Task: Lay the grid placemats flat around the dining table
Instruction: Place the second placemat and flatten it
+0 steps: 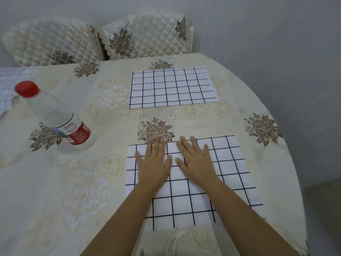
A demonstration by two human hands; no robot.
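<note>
Both grips flat on the near placemat, counter edge.

Left grip point(154, 163) and right grip point(195, 163) lie side by side, palms down, fingers straight and slightly spread, pressing the near placemat point(230, 172); left fingertips reach just past its far edge. The mat lies flat on the cloth-covered counter point(55, 182) in front of the person. Far placemat point(173, 87) lies flat beyond it, well apart. Clear bottle point(60, 117) with a red cap stands to the left. Two quilted chairs point(147, 36) behind.
</note>
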